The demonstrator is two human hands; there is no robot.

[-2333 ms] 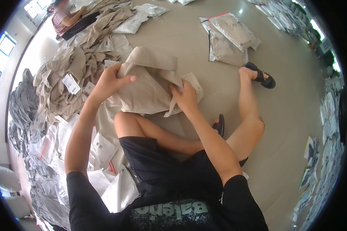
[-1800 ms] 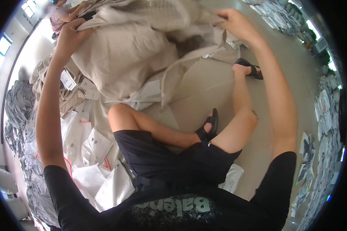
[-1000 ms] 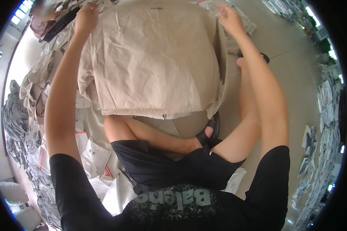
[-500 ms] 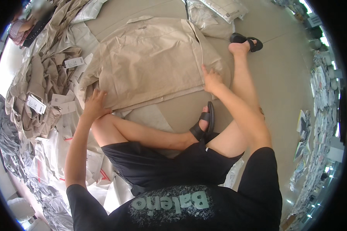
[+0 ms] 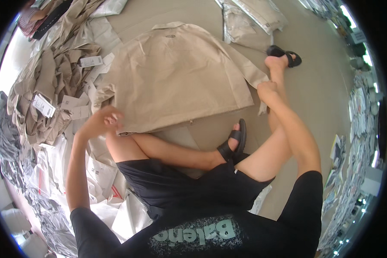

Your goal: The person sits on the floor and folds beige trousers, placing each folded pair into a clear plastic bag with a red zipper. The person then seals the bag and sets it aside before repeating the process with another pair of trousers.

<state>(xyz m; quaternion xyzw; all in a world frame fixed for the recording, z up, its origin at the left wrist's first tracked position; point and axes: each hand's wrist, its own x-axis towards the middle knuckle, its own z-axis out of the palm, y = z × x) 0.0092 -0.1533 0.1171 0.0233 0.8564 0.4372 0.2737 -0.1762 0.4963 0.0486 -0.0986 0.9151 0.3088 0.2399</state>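
Nearest, the person's left knee [image 5: 118, 144] seems to meet the near left corner of the beige jacket [image 5: 176, 77], which lies back up on the floor [image 5: 322, 99], hem toward the person; that corner would probably sit flatter with the knee drawn back a little; the left hand [image 5: 102, 122] is blurred by the jacket's left side, its fingers parted and loosely bent with nothing visible in them, and whether they touch cloth I cannot tell; the right hand [image 5: 267, 89] has its fingers closed on the right sleeve [image 5: 250, 71] near the cuff; a light pull along the sleeve's own line should straighten it without skewing the back; the left sleeve [image 5: 103, 96] lies bunched and seems to need the same care, kept clear of the beige garment pile [image 5: 51, 86] beside it; farther off, any pull that shifts the collar [image 5: 170, 26] is likely too strong; beyond lie bagged garments [image 5: 253, 21].
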